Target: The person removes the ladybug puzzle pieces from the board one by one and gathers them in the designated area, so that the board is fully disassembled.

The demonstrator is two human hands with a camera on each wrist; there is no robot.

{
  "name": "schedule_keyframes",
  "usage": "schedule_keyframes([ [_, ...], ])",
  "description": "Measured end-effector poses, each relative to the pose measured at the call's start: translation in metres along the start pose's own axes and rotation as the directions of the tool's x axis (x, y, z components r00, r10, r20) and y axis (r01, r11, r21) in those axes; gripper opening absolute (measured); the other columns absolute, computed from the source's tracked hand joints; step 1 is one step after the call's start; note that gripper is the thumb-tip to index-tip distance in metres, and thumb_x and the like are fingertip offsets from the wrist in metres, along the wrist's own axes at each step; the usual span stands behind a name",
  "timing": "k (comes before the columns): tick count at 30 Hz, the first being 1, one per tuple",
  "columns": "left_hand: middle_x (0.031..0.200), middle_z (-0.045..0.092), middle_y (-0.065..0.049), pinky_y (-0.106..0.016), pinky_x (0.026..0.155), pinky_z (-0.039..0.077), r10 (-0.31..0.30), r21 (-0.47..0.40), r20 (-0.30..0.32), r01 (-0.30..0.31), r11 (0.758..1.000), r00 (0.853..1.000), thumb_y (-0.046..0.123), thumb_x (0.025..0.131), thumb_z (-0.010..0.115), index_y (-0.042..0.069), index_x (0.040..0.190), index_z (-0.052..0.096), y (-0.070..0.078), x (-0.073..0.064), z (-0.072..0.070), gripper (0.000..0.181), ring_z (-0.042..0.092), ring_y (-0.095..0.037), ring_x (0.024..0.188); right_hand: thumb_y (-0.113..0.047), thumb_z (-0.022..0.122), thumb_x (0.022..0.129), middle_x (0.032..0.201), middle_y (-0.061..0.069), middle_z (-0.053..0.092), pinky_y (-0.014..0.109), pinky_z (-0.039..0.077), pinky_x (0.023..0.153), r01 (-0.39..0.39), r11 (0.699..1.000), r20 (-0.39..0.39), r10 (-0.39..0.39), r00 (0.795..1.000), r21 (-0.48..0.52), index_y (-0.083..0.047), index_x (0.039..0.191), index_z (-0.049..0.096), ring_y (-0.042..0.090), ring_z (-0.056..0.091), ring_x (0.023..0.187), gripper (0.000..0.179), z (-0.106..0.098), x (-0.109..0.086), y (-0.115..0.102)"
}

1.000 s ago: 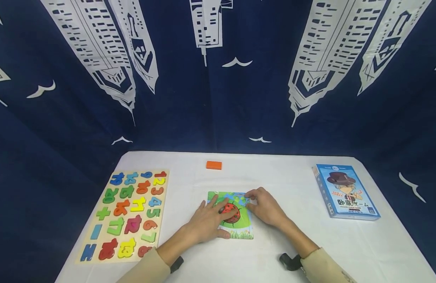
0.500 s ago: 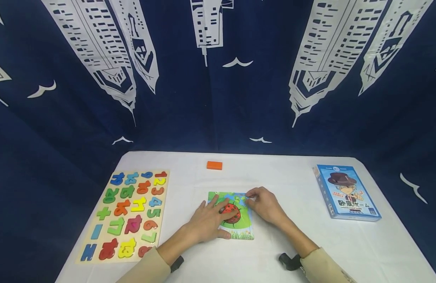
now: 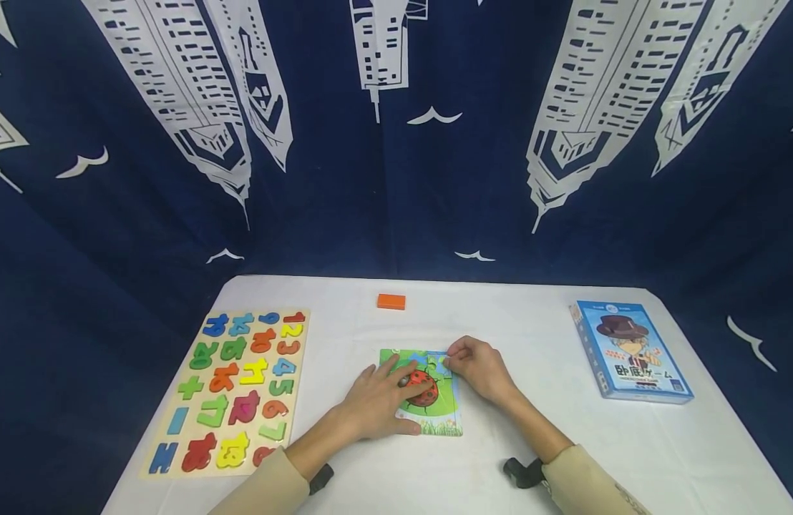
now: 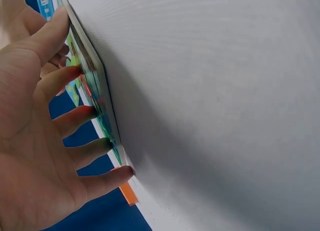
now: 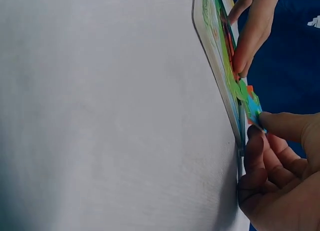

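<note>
A square ladybug jigsaw puzzle [image 3: 440, 427] lies flat on the white table. Across its left part my left hand [image 3: 374, 405] rests with fingers spread, fingertips on the picture and thumb near the bottom edge. At the puzzle's upper right corner, my right hand [image 3: 482, 369] pinches a blue-and-green puzzle piece [image 5: 254, 105] between thumb and fingers. The right wrist view shows that piece tilted up from the board, its inner end close to the picture. The left fingers hide part of the red ladybug.
On the left lies a wooden board [image 3: 300, 400] of colourful number pieces. An orange block [image 3: 391, 302] sits beyond the puzzle. A blue game box [image 3: 631, 350] stands at the right. Behind the table hangs a dark blue printed curtain [image 3: 383, 200].
My right hand has shifted slightly up at the puzzle's corner, with the piece in its pinch. My left hand stays in place on the picture.
</note>
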State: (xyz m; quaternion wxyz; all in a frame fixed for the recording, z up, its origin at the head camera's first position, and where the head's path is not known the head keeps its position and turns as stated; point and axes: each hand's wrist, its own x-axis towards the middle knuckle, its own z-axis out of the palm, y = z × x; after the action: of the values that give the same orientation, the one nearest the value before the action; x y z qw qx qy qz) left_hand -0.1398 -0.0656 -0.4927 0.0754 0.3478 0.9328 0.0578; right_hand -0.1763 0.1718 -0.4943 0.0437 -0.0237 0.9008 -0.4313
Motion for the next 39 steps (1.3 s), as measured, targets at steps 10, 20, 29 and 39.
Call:
schedule_keyframes([
  [10,0.163,0.034,0.0,-0.064,0.107,0.037,-0.005,-0.04,0.005,0.005,0.999,1.0,0.059,0.093,0.061,0.043,0.149,0.047,-0.003,-0.001,-0.002,0.06,0.026,-0.038,0.15,-0.018,0.072,0.092,0.085,-0.004,0.069,0.031,0.048,0.079,-0.015,0.997,0.046,0.011,0.999,0.079,-0.015,0.104,0.073,0.012,0.064,0.081,0.012,0.002,0.0,0.004],
  [20,0.163,0.032,-0.001,-0.062,0.109,0.034,-0.014,-0.021,0.002,0.014,1.0,1.0,0.059,0.094,0.057,0.043,0.151,0.043,-0.002,0.0,0.001,0.061,0.023,-0.037,0.151,-0.019,0.066,0.096,0.1,0.011,0.068,0.032,0.056,0.068,-0.138,0.943,0.054,0.128,0.99,0.303,-0.005,0.119,0.068,0.022,0.062,0.079,0.026,-0.034,0.0,0.022],
  [29,0.162,0.035,-0.001,-0.06,0.107,0.035,-0.023,-0.019,-0.004,0.023,1.0,1.0,0.057,0.092,0.059,0.042,0.15,0.044,0.0,0.002,0.002,0.062,0.026,-0.037,0.15,-0.021,0.061,0.101,0.097,0.01,0.069,0.027,0.055,0.065,-0.174,0.958,-0.011,0.181,0.983,0.229,0.001,0.126,0.063,0.019,0.061,0.081,0.034,-0.079,-0.007,0.062],
  [39,0.161,0.036,-0.002,-0.061,0.105,0.035,-0.011,-0.017,-0.02,0.01,1.0,1.0,0.058,0.091,0.06,0.042,0.15,0.046,0.001,0.003,0.001,0.062,0.027,-0.038,0.149,-0.023,0.062,0.1,0.094,0.008,0.07,0.028,0.05,0.059,-0.203,0.97,-0.029,0.208,0.978,0.132,0.0,0.128,0.064,0.017,0.058,0.072,0.036,-0.102,-0.014,0.079],
])
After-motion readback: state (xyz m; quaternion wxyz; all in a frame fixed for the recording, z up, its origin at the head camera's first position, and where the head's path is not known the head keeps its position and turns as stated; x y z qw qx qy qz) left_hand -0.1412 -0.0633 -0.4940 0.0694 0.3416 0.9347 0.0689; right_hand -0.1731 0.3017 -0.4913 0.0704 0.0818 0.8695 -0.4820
